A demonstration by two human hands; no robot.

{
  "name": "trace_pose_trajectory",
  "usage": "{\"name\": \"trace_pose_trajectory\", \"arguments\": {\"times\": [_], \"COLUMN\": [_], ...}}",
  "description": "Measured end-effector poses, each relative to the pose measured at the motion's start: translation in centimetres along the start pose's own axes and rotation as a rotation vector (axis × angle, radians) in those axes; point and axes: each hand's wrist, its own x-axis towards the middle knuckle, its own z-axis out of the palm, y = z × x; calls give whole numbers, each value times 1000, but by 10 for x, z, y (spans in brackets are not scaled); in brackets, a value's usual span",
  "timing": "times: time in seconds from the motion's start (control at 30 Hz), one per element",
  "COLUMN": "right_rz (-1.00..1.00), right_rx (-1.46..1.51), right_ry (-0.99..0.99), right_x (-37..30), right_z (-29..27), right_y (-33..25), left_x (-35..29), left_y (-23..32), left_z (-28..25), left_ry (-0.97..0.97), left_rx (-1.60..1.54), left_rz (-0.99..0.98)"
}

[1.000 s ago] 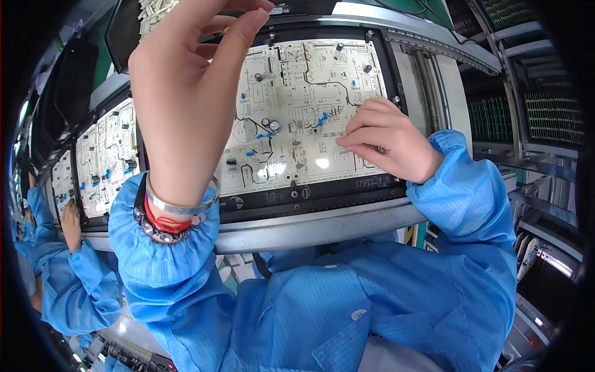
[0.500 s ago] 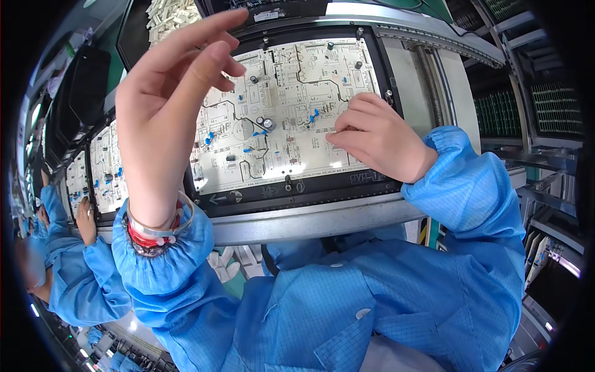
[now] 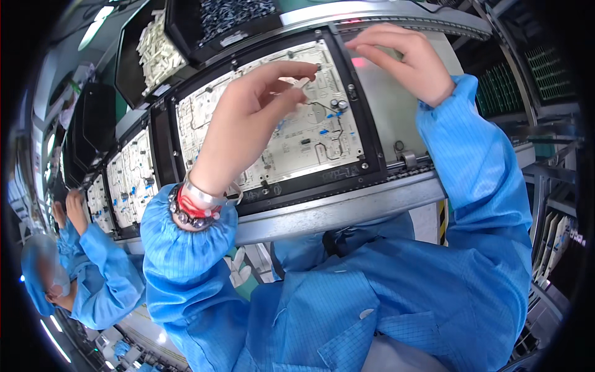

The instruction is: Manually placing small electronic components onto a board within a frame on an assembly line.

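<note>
My left hand (image 3: 251,115) hovers above a white circuit board (image 3: 288,158), its thumb and fingers closed on a small white block-shaped part (image 3: 302,83). A black frame (image 3: 297,184) surrounds the board. Pairs of round capacitors (image 3: 338,104) and small blue components (image 3: 323,131) stand on the board's right side. Beyond the frame's right edge, my right hand (image 3: 409,59) is raised with thumb and fingertips pinched together. Whatever may be between those fingertips is too small to make out.
Behind the board are a black bin of white parts (image 3: 158,53) and another of dark parts (image 3: 226,22). A metal rail (image 3: 347,201) runs along the near side. More framed boards (image 3: 133,177) continue leftward, where a co-worker in blue (image 3: 99,279) has both hands raised.
My left hand has moved right and lower, over the board. The right hand has left the board, going up and right past the frame. The view has shifted, showing more of the bins.
</note>
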Motion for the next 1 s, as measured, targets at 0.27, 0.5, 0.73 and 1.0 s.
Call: {"name": "trace_pose_trajectory", "arguments": {"times": [0.27,0.5,0.73,1.0], "right_rz": [-74,-54,-22,-33], "right_rx": [36,1,-23,-17], "right_ry": [147,121,76,80], "right_x": [-1,-8,-9,-10], "right_z": [-24,-26,-25,-23], "right_y": [10,26,33,36], "left_x": [34,47,51,51], "left_y": [-12,-18,-29,-41], "left_z": [14,29,43,43], "left_ry": [-60,-82,-8,29], "left_rx": [83,-26,-95,517], "left_rz": [-157,-345,-197,66]}}
